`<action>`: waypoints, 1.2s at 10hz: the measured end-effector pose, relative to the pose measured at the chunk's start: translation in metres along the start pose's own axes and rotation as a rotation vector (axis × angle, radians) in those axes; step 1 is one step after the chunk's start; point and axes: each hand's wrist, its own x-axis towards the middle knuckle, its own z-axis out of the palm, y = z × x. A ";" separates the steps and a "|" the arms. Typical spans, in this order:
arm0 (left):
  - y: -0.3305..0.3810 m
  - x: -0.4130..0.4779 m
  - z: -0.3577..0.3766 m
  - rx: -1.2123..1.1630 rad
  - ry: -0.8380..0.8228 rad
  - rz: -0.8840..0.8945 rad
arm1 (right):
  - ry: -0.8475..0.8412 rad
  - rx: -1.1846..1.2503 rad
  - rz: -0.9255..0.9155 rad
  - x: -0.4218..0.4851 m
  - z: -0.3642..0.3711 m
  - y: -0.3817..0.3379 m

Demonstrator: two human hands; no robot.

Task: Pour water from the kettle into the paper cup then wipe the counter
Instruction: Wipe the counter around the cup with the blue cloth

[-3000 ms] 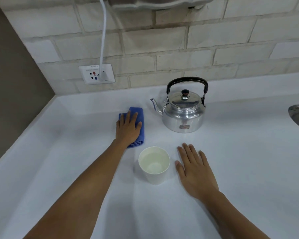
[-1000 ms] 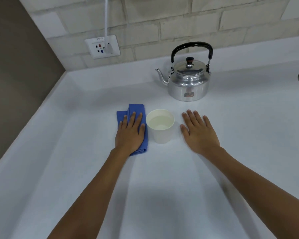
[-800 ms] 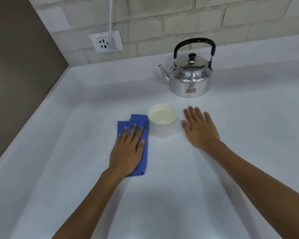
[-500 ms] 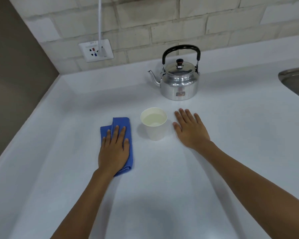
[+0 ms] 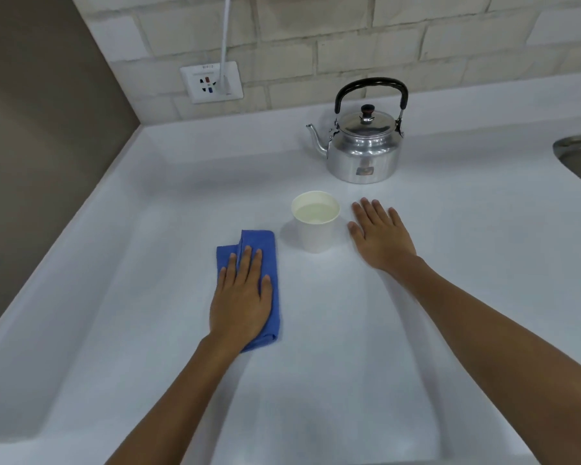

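A shiny metal kettle point(image 5: 363, 152) with a black handle stands upright at the back of the white counter point(image 5: 349, 347), spout pointing left. In front of it a white paper cup point(image 5: 316, 223) holds water. My left hand point(image 5: 240, 297) lies flat, fingers spread, pressing a folded blue cloth point(image 5: 269, 243) onto the counter to the left of the cup and nearer to me. Flat on the counter just right of the cup rests my right hand point(image 5: 381, 239), palm down, holding nothing and apart from the cup.
A wall socket point(image 5: 212, 82) with a white cable plugged in sits on the brick wall at the back left. A metal sink rim point(image 5: 577, 152) shows at the right edge. A brown wall borders the counter on the left.
My left hand has slid the blue cloth from beside the cup toward me and to the left. The right hand, cup and kettle have stayed in place.
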 end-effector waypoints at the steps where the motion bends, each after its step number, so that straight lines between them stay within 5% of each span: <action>1: 0.027 0.005 0.006 0.015 -0.002 -0.084 | 0.000 -0.006 0.000 0.002 -0.001 -0.002; 4: 0.021 -0.048 0.006 -0.050 -0.052 0.189 | -0.018 -0.014 0.001 0.003 -0.001 0.001; 8: 0.098 -0.053 0.022 -0.011 -0.189 0.126 | -0.023 -0.027 -0.004 0.005 0.001 -0.001; 10: 0.065 -0.041 -0.006 -0.307 -0.115 0.189 | 0.150 0.262 0.080 -0.012 -0.016 -0.001; 11: 0.028 -0.014 -0.018 -0.275 0.033 0.065 | 0.276 0.419 0.116 -0.050 -0.032 -0.026; 12: 0.010 0.018 -0.017 -0.089 -0.019 -0.004 | 0.135 0.493 0.040 -0.097 -0.037 -0.070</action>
